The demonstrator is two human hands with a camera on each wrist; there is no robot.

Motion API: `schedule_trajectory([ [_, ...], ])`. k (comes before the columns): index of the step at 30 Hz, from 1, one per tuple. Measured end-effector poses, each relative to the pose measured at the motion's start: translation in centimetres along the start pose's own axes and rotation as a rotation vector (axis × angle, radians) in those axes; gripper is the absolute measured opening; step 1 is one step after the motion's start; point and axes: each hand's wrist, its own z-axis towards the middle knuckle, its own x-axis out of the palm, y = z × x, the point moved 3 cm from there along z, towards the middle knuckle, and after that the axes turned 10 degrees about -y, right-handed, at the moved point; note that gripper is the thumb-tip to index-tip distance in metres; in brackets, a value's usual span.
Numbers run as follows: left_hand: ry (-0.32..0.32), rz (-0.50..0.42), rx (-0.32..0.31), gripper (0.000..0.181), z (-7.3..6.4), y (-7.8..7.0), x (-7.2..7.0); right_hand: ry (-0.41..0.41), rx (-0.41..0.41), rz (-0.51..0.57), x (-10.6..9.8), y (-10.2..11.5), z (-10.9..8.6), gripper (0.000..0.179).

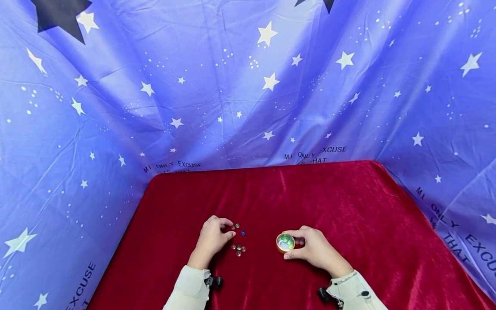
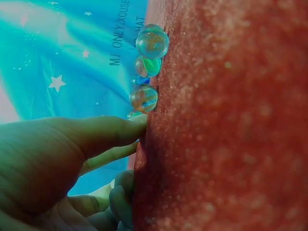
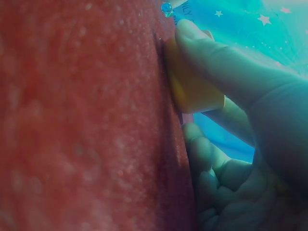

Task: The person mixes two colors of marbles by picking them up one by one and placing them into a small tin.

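Pinching yellow cup [image 3: 195, 84], right fingers [image 1: 297, 253] curled; left fingers [image 1: 228, 236] parted beside clear marbles [image 2: 152, 43] swirled green, orange

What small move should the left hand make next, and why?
Probably bring the left hand's thumb in toward the glass marble at its index fingertip: in the head view the thumb stands apart from that marble, and the right hand holds the yellow cup.
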Motion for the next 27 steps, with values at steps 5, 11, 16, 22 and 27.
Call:
schedule_trajectory([
  [5,0.006,0.012,-0.004,0.017,0.05,-0.09,0.0,-0.006,0.0,0.003,0.03,0.04,0.02,0.057],
  [11,-0.002,0.013,-0.014,0.012,0.0,-0.15,-0.03,-0.011,-0.008,0.002,0.04,0.02,0.04,0.057],
  [16,-0.025,0.011,-0.019,0.01,-0.02,-0.19,-0.22,0.002,-0.005,0.002,0.05,0.0,0.21,0.058],
  [22,-0.023,0.012,-0.032,0.008,-0.03,-0.1,-0.19,0.007,-0.017,0.003,0.0,0.05,0.23,0.058],
  [27,-0.022,0.007,-0.032,0.007,-0.07,-0.04,-0.18,0.005,-0.01,0.001,-0.07,0.11,0.22,0.058],
])
